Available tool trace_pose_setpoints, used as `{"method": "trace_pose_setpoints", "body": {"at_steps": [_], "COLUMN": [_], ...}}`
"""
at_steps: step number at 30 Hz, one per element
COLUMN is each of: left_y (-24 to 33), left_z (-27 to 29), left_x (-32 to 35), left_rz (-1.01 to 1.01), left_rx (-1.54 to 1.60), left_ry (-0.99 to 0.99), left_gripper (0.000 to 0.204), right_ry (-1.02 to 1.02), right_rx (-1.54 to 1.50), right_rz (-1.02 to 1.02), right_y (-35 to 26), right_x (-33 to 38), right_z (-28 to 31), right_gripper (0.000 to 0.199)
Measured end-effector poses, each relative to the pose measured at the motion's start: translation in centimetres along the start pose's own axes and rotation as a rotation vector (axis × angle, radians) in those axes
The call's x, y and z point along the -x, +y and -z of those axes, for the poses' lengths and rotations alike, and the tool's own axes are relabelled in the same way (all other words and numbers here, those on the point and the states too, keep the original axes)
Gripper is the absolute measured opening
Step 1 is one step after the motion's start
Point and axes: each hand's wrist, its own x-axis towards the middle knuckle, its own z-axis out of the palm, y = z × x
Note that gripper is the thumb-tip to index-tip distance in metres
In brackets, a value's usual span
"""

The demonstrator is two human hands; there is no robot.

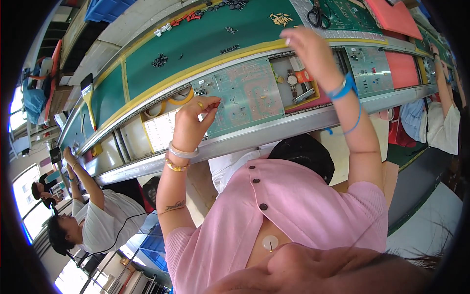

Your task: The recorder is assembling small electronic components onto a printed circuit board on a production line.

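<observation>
My left hand [192,126] is over the left part of a green circuit board [249,95]. Its thumb and fingertips are pressed together in a pinch; what they hold, if anything, is too small to make out. A few black components stand on the board near those fingers. Beyond the board's right end, my right hand [313,53] is raised, slightly blurred, with fingers stretched toward the left. It appears to hold nothing. Nearest to its fingertips is a small pile of brass-coloured pins [280,19] on the green work surface [196,44]. A blue strap circles the right wrist.
Metal rails [235,126] run along the near side. Scissors [318,15] lie at the back, right of the pins. A watch [292,81] lies in a gap right of the board. Black parts [159,61] and a brush [88,100] are left. Co-workers sit on both sides.
</observation>
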Motion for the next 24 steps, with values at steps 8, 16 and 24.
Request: {"method": "trace_pose_setpoints", "body": {"at_steps": [8,16,24], "left_y": [0.8,0.2,0.3], "left_z": [-2.4,-3.1,-3.2], "left_x": [-0.8,-1.6,-1.8], "left_rz": [-0.163,-0.225,-0.259], "left_rx": [-0.337,-0.465,-0.521], "left_ry": [0.040,0.022,0.010], "left_gripper": [0.017,0.021,0.021], "right_ry": [0.076,0.079,0.079], "right_rx": [0.323,0.437,0.404], "right_rz": [0.042,0.029,0.033], "right_y": [4.9,4.5,4.4], "right_x": [-2.8,-2.0,-1.3], "right_z": [-1.7,-1.3,-0.7], "right_gripper": [0.012,0.014,0.016]}}
